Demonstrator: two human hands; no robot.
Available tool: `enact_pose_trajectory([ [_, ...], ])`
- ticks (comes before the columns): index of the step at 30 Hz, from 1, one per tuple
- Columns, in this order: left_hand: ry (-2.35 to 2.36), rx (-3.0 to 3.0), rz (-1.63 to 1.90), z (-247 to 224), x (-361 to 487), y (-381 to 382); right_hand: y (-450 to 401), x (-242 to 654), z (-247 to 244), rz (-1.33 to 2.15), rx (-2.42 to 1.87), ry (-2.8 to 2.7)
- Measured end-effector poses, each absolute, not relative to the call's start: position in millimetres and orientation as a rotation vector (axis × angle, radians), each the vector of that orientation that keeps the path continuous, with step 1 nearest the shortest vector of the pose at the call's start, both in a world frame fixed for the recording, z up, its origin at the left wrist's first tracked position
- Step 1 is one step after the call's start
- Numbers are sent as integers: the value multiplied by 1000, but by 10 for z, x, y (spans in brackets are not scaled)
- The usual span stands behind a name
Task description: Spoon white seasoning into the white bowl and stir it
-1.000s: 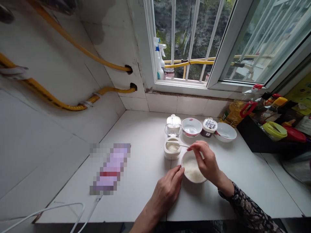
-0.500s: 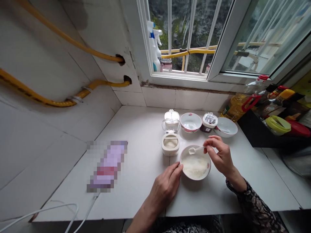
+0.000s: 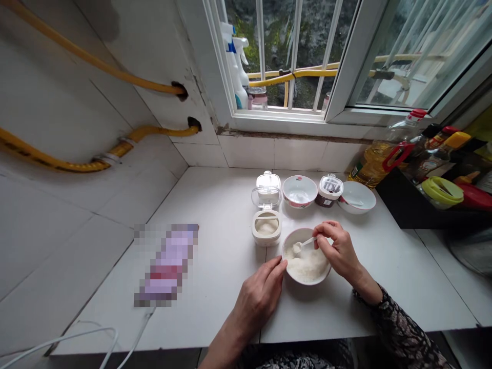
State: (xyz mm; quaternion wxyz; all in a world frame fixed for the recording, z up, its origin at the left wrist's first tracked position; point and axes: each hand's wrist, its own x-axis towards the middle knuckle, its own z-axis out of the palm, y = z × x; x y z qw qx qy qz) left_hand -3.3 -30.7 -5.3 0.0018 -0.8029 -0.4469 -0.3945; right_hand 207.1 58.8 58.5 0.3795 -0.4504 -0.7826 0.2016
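Note:
A bowl (image 3: 308, 281) holding white powder (image 3: 308, 265) stands on the white tiled counter (image 3: 215, 287). My right hand (image 3: 338, 251) pinches the handle of a small white spoon (image 3: 306, 243), whose scoop rests at the powder's far left part. Against the bowl's left rim my left hand (image 3: 263, 292) has its fingers closed, steadying it. Just behind and left of the bowl, a seasoning jar (image 3: 266, 237) with its lid flipped up contains pale grains. Farther back are a second white-lidded jar (image 3: 268, 180), a flowered bowl (image 3: 300, 192) and a dark-bodied jar (image 3: 329, 197).
Another bowl (image 3: 356, 199) with a white spoon in it sits near the oil bottle (image 3: 378, 159). A black box (image 3: 400, 205) of bottles and jars stands at the right. To the left lies a pixelated purple object (image 3: 169, 266) beside a white cable (image 3: 138, 335).
My right hand has moved slightly left and down, lowering the spoon from above the bowl's far side into the powder. My left hand stays at the rim. The whole view has shifted slightly.

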Motion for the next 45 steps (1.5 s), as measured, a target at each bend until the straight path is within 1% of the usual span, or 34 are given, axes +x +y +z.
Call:
enact_pose_trajectory([
  [7, -1402, -2522, -1238, -56, -29, -309, 593, 2082, 561, 650, -1190, -1946],
  [15, -1407, -2522, -1228, -64, -30, -316, 633, 2097, 579, 1134, -1207, -1578],
  [19, -1401, -2512, -1251, -67, -29, -311, 669, 2088, 612, 1233, -1140, -1440],
  [22, -1388, -2508, -1253, -65, -31, -307, 649, 2009, 698, 1173, -1085, -1458],
  [25, -1380, -2510, -1251, -62, -33, -307, 617, 1874, 776, 1000, -1016, -1585],
  [28, -1380, -2510, -1253, -64, -31, -308, 629, 1734, 763, 630, -891, -1837],
  [31, -1378, -2502, -1255, -69, -28, -305, 667, 1645, 687, 213, -664, -2128],
  [33, -1372, -2493, -1258, -71, -27, -302, 671, 1634, 668, 77, -579, -2217],
  [35, -1375, -2501, -1260, -69, -28, -302, 648, 1669, 705, 65, -577, -2198],
  [40, -1395, -2526, -1247, -76, -34, -308, 580, 1896, 892, 199, -688, -2053],
  [45, -1384, -2503, -1251, -93, -31, -303, 617, 2059, 782, 250, -874, -2132],
])
